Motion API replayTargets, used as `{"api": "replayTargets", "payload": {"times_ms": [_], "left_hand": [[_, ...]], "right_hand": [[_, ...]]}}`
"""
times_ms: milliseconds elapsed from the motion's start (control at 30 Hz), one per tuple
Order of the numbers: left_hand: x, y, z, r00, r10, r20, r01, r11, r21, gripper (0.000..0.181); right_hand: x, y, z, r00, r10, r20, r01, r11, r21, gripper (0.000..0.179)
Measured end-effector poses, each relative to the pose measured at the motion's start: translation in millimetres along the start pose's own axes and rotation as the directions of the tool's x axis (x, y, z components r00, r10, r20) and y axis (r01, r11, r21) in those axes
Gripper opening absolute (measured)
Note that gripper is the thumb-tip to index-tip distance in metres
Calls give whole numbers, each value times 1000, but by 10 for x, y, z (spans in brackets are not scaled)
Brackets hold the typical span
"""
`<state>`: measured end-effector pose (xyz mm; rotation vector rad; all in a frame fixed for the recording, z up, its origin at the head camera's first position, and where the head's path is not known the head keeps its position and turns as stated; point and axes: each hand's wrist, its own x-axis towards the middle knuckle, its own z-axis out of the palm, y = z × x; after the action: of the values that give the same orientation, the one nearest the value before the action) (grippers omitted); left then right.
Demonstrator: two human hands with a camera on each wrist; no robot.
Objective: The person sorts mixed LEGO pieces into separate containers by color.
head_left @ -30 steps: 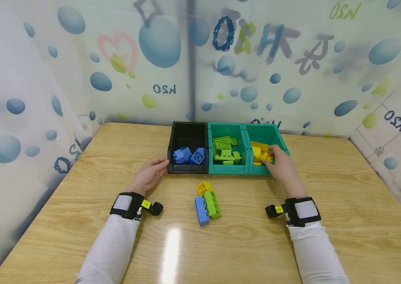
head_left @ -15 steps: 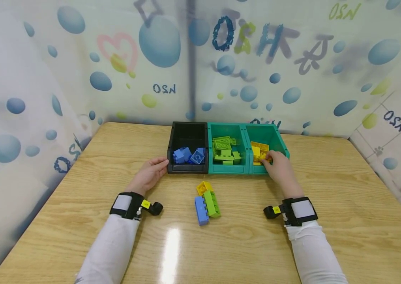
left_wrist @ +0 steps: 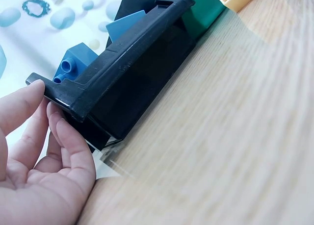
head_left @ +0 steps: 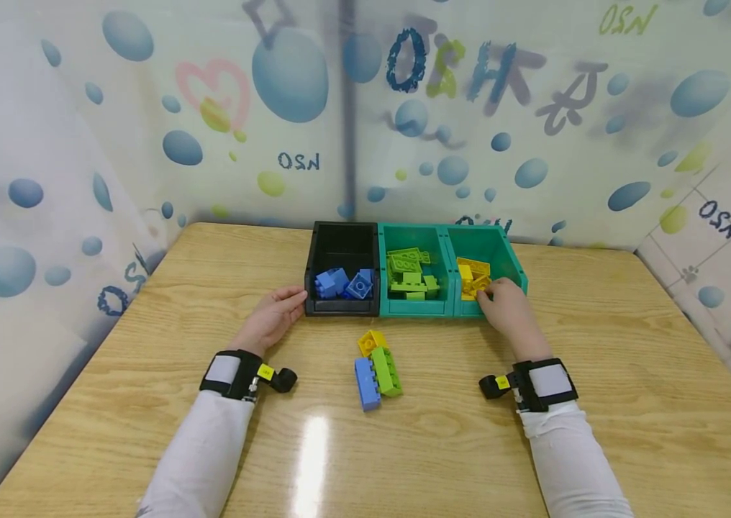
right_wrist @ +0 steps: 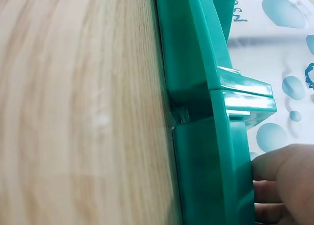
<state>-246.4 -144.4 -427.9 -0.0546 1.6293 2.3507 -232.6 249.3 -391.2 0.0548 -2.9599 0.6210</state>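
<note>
The left hand (head_left: 273,316) is at the left side of a black bin (head_left: 346,307). In the left wrist view its thumb (left_wrist: 35,90) lies on the rim's corner and the curled fingers are against the side below, pinching it. Inside are several blue bricks (head_left: 333,283). The right hand (head_left: 509,311) reaches over the front of the right green bin (head_left: 469,309), its fingertips among yellow bricks (head_left: 472,272). In the right wrist view, the fingers (right_wrist: 267,168) go behind the front wall, so whatever they hold is hidden.
Between the two, a middle green bin (head_left: 414,309) contains several lime bricks (head_left: 407,266). On the wooden table (head_left: 443,446) in front lie a yellow brick (head_left: 370,343), a lime brick (head_left: 386,372) and a blue brick (head_left: 367,385), close together. A patterned curtain (head_left: 223,180) stands behind.
The right hand has lowered slightly toward the front of the right green bin, and its fingers have drawn closer together. The left hand and loose bricks have stayed put.
</note>
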Motion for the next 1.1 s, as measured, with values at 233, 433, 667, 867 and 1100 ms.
{"api": "replayTargets", "payload": {"times_ms": [233, 433, 667, 867, 1100], "left_hand": [[6, -9, -9, 1000, -1, -1, 1, 1000, 4, 35], [15, -14, -21, 1000, 2, 10, -2, 1000, 0, 35], [7, -4, -19, 1000, 2, 13, -2, 1000, 6, 33], [10, 0, -21, 1000, -7, 11, 7, 1000, 25, 32], [0, 8, -14, 1000, -3, 9, 3, 1000, 27, 34]], "right_hand": [[0, 5, 12, 992, -13, -124, 24, 996, 86, 28], [-15, -71, -40, 961, -69, -269, 111, 983, 144, 23], [-136, -394, -211, 953, -266, -147, 294, 930, 221, 21], [-270, -651, -198, 840, -540, 49, 505, 813, 289, 34], [-450, -914, -105, 749, -605, 268, 545, 794, 270, 57]]}}
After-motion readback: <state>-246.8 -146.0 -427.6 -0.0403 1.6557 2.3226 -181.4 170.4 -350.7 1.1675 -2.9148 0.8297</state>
